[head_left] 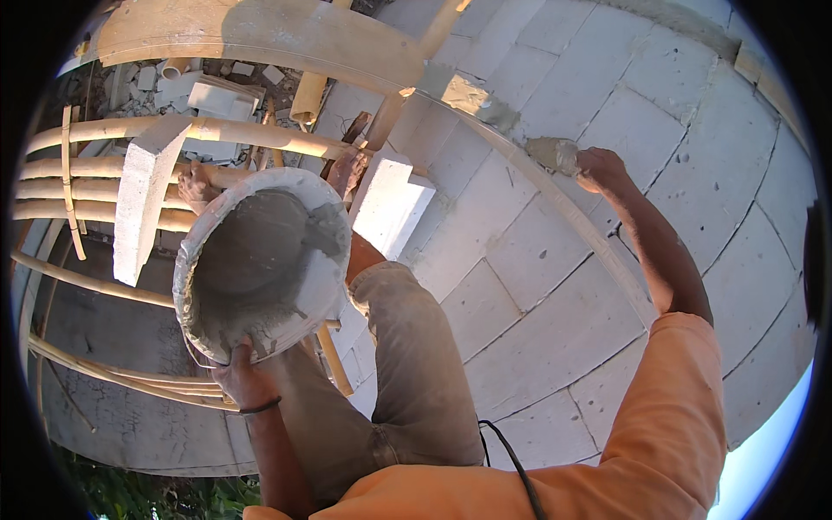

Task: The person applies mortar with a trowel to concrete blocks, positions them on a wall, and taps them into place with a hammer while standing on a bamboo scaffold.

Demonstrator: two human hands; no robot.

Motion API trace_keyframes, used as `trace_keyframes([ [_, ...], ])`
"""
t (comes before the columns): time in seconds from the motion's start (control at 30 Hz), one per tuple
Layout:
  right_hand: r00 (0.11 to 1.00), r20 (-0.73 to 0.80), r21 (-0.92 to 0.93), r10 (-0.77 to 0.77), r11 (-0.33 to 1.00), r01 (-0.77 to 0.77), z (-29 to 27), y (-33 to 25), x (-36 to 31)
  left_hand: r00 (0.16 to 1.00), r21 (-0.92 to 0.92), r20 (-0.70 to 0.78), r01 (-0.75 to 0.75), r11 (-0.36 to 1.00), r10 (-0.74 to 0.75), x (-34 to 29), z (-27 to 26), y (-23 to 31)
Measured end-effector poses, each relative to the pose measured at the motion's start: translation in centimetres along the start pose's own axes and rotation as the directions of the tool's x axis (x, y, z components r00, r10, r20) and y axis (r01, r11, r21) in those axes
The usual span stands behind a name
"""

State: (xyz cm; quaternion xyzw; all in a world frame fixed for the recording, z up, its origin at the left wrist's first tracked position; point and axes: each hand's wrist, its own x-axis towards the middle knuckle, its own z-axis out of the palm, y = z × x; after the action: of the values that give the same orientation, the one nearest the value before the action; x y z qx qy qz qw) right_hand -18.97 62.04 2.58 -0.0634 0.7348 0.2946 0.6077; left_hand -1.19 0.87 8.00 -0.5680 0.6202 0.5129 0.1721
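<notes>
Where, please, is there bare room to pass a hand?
Along the block wall, between the right trouser leg and right arm; also to the arm's right. Crowded: around the mortar bucket, with the left hand, both feet, white blocks and bamboo poles close by.

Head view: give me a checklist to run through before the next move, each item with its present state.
1. Left hand on the bucket: ok, gripping its rim.
2. Right hand on the trowel: ok, holding it out at the wall.
3. Mortar in the bucket: ok, grey mortar shows inside.
4. Bucket rim clean: not ok, mortar is caked on it.
5. Poles firm underfoot: cannot tell.
6. Left block steady by the poles: cannot tell.
</notes>
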Motion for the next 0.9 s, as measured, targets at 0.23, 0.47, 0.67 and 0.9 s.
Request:
trace_keyframes([
  [0.23,0.989,0.081,0.116,0.125,0.984,-0.134,1.7,-1.6,8.3,1.0,-0.03,0.025,0.002,1.0,-0.002,0.9,1.5,-2.0],
  [0.47,0.94,0.275,0.157,0.201,0.955,-0.25,-4.0,-1.1,4.1,0.999,-0.045,-0.034,0.039,0.998,-0.04,-0.2,3.3,-1.6],
  [0.67,0.985,-0.173,0.062,-0.02,0.998,0.032,2.7,0.5,0.6,0.999,-0.041,-0.018,0.042,0.998,-0.042,1.1,4.6,-3.0],
  [0.9,0.983,-0.182,-0.014,-0.014,1.0,0.012,4.3,-3.4,0.9,0.999,-0.124,-0.036,0.015,0.992,-0.019,2.0,5.4,-3.9],
])
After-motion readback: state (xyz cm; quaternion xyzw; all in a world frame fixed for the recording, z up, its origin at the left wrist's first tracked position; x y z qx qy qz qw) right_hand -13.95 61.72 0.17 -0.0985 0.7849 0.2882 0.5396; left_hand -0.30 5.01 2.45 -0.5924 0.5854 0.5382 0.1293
